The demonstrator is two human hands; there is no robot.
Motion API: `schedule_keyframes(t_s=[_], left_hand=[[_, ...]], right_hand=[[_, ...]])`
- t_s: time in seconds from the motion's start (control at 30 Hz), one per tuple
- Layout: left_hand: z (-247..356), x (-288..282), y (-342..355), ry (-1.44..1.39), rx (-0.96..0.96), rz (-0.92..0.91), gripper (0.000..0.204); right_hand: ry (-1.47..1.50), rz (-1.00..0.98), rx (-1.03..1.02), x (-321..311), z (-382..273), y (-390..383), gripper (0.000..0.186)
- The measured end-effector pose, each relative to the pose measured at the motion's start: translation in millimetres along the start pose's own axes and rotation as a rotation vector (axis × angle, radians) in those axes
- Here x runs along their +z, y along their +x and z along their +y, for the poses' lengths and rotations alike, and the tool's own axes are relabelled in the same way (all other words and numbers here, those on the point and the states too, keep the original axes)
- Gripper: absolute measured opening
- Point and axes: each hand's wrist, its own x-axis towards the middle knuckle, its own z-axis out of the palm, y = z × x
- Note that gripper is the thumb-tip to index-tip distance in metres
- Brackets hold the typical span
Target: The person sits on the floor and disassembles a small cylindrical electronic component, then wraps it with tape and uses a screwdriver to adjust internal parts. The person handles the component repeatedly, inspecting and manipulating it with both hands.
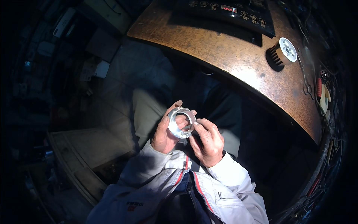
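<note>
A silvery metal ring [173,127] with small fittings on its rim is held over my lap, below the table's edge. My left hand [162,136] cradles it from the left, thumb along the outside and fingers curled behind it, some fingertips showing through the opening. My right hand [207,143] is closed on the right side of the ring, with the index finger and thumb at its rim near the lower fitting.
A wooden table [238,71] spans the upper right, bearing a black induction cooker [238,11], a finned lamp module [287,50] and scissors [308,88]. Tools and cables [324,97] crowd the right rim. A wooden stand [71,156] is at lower left, boxes [100,69] at upper left.
</note>
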Motion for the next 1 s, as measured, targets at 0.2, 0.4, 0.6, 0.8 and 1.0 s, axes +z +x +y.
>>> schedule_keyframes(t_s=[0.2,0.4,0.6,0.8,1.0], left_hand=[[3.5,-5.9,0.7,0.019,0.097,0.011,0.089],[5.1,0.3,-3.5,0.050,0.154,-0.061,0.095],[7.8,-2.9,-5.3,0.192,0.189,-0.062,0.093],[6.9,-1.3,-3.8,0.332,0.238,0.004,0.093],[7.1,13.2,7.1,0.637,0.184,-0.076,0.094]], right_hand=[[0.298,-0.058,0.291,-5.5,-9.5,-5.9,0.046],[0.400,-0.280,0.554,2.0,-18.9,-15.6,0.036],[0.334,-0.277,0.537,2.1,-21.1,-16.4,0.022],[0.166,-0.129,0.456,3.7,-19.9,-19.2,0.040],[0.102,0.041,0.209,-3.8,-9.5,-12.1,0.055]])
